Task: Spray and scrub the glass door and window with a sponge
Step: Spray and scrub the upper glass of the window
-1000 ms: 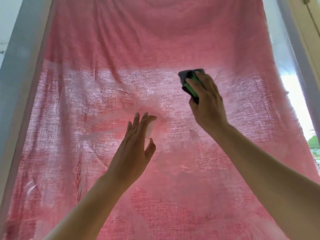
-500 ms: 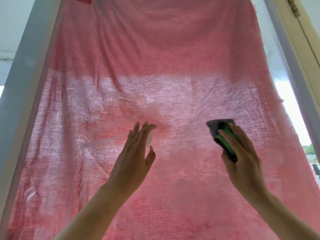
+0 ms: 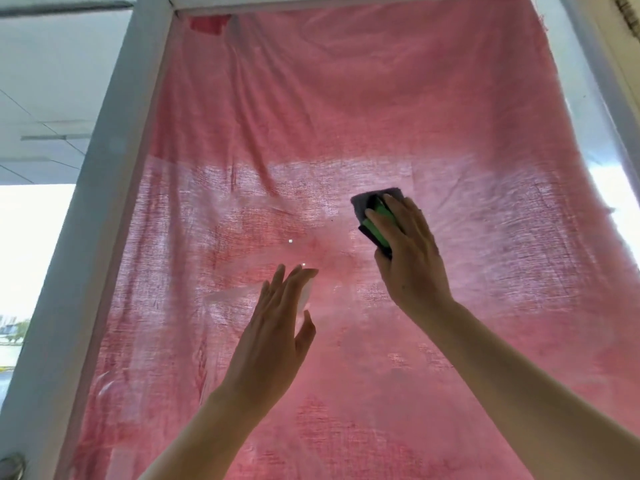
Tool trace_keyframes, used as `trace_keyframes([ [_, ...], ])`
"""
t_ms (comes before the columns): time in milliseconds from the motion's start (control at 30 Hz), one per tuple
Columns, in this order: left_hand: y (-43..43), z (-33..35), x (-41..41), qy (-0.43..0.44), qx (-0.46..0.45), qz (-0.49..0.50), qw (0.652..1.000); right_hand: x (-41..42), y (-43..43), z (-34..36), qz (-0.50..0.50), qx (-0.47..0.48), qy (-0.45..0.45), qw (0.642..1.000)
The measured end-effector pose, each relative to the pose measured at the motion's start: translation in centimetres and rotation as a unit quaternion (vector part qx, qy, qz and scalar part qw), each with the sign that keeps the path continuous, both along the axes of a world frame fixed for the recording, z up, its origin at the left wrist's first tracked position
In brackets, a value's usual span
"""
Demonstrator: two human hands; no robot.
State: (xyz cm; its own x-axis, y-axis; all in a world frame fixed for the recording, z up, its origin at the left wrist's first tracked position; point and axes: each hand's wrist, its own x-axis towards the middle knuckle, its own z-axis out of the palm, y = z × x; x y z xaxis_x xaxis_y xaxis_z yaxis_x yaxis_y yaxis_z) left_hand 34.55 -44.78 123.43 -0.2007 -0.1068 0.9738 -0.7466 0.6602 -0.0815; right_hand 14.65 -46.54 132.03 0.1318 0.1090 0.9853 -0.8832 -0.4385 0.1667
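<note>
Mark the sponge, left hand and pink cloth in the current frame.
sponge [image 3: 375,233], head view, green part showing beside the gripping fingers.
left hand [image 3: 273,341], head view, back of the hand.
pink cloth [image 3: 346,116], head view, upper middle of the fabric.

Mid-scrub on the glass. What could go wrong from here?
1. The left hand lies flat on the smeared glass pane; it may slip on the film or leave prints.
2. The right hand holds the green sponge with a dark grey pad high up; a wet sponge could slide out.
3. The cloudy smears stop below the pane's top, so that band may get missed.
</note>
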Motion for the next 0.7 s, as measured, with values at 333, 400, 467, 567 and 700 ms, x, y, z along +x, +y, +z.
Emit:
trace_keyframes([
  [333, -0.9, -0.5, 1.2, -0.009, 0.013, -0.011, 1.0, 0.0, 0.4, -8.6, -0.023, 0.03, 0.134, 0.99],
  [400, -0.9, -0.4, 1.2, -0.01, 0.012, -0.015, 1.0, -1.5, 0.6, -9.1, -0.023, 0.035, 0.135, 0.99],
  [467, -0.8, -0.3, 1.4, -0.013, 0.01, -0.015, 1.0, -3.0, 0.6, -8.7, -0.022, 0.035, 0.113, 0.993],
  [567, -0.7, 0.2, 1.8, -0.016, 0.006, -0.016, 1.0, -4.2, 0.5, -6.6, -0.024, 0.021, 0.052, 0.998],
  [700, -0.7, 1.2, 2.4, -0.016, 0.001, -0.032, 0.999, -3.8, 0.3, -1.6, -0.032, 0.026, -0.049, 0.998],
])
